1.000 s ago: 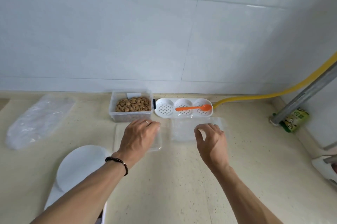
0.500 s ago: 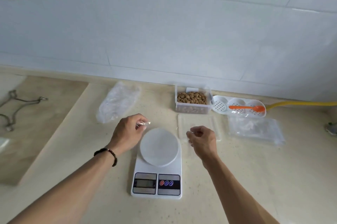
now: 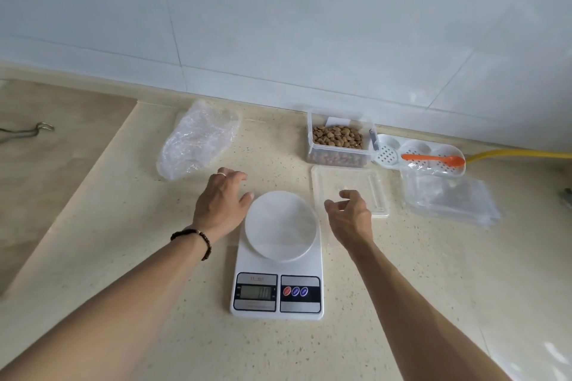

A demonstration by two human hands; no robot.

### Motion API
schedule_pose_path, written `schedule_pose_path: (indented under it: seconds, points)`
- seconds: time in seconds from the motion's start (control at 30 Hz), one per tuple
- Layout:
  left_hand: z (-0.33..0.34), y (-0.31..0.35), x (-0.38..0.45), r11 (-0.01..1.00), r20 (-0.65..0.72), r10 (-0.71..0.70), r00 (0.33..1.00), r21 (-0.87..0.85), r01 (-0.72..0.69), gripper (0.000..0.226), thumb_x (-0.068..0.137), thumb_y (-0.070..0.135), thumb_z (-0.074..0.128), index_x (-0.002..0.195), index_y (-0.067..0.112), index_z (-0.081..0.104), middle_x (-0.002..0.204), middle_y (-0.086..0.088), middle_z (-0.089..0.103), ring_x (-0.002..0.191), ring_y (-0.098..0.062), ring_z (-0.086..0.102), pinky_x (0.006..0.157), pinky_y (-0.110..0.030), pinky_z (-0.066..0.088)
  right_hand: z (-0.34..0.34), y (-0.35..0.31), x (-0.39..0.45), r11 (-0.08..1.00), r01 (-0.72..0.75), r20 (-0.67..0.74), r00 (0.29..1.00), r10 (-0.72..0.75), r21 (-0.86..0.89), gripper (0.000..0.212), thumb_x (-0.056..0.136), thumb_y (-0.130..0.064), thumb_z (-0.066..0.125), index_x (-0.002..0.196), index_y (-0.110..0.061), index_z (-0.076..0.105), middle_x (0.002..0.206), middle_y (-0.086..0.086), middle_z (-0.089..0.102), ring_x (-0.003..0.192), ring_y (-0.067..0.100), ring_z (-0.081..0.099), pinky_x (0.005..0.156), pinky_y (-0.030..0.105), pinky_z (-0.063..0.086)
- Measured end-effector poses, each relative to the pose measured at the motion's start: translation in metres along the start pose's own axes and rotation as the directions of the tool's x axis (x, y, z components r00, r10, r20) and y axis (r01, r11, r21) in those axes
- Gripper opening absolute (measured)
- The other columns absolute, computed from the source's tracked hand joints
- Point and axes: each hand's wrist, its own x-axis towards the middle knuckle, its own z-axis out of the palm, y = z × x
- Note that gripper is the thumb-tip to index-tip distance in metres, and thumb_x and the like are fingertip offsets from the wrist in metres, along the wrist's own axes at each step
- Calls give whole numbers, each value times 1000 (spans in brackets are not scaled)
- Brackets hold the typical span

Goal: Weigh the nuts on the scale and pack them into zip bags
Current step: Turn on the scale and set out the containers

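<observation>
Although the nuts lay heaped in their clear tub at the back of the table, none had reached the scale, whose round white pan sat bare; weighing and bagging both seemed yet to begin. They looked small, brown and dry. The left hand hovered just beside the pan, fingers spread and holding nothing; the right hand hung loosely curled on the other side, also holding nothing. The tub's lid lay flat behind it, the zip bags and an orange spoon further right.
</observation>
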Motion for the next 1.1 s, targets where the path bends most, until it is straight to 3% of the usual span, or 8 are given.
schedule_pose_path:
  seconds: [0.1,0.3,0.5,0.6,0.73,0.83,1.1]
  points:
    - [-6,3,-15,992,12,63,998,109,-64,46,94,32,56,133,9,52,139,-12,45,128,-29,40,98,-40,45,-5,5,-12,994,17,-28,999,-20,-104,44,95,-29,55,134,-11,45,127,8,57,108,22,57,91,37,49]
    - [-6,26,-43,899,57,307,950,309,-309,52,94,37,54,136,8,50,143,-19,46,142,-33,30,115,-47,29,-31,18,-39,903,168,8,984,-179,-396,43,96,-29,53,134,-11,47,135,11,49,121,26,47,99,41,43]
    - [13,86,-29,792,124,455,882,398,-464,50,92,38,54,132,8,56,140,-16,52,139,-33,36,113,-52,30,-86,24,-28,714,279,51,945,-324,-643,54,99,-37,45,147,-16,31,157,6,26,143,24,24,114,40,27]
    - [32,125,-15,770,151,486,860,391,-504,54,91,43,38,129,8,57,135,-15,55,136,-34,41,110,-53,33,-121,37,-8,686,278,51,942,-332,-673,55,99,-38,43,148,-16,30,159,6,23,145,25,20,116,40,22]
    - [63,170,4,755,156,511,845,390,-528,53,90,43,43,128,8,57,135,-15,56,136,-34,41,109,-52,33,-158,58,28,652,274,55,940,-336,-707,55,99,-39,42,148,-17,30,159,6,23,145,25,21,115,39,21]
    - [81,188,7,757,163,500,851,396,-520,56,91,45,35,128,9,56,135,-14,56,136,-33,40,109,-52,35,-171,68,48,630,297,99,939,-329,-718,54,99,-39,41,147,-17,30,159,7,23,145,26,21,116,41,21]
    - [67,136,-47,819,126,389,913,407,-405,61,92,46,29,135,9,52,138,-14,53,139,-33,37,111,-53,30,-124,66,-3,637,429,202,894,-399,-641,55,98,-36,44,147,-15,32,157,9,28,142,27,27,113,42,26]
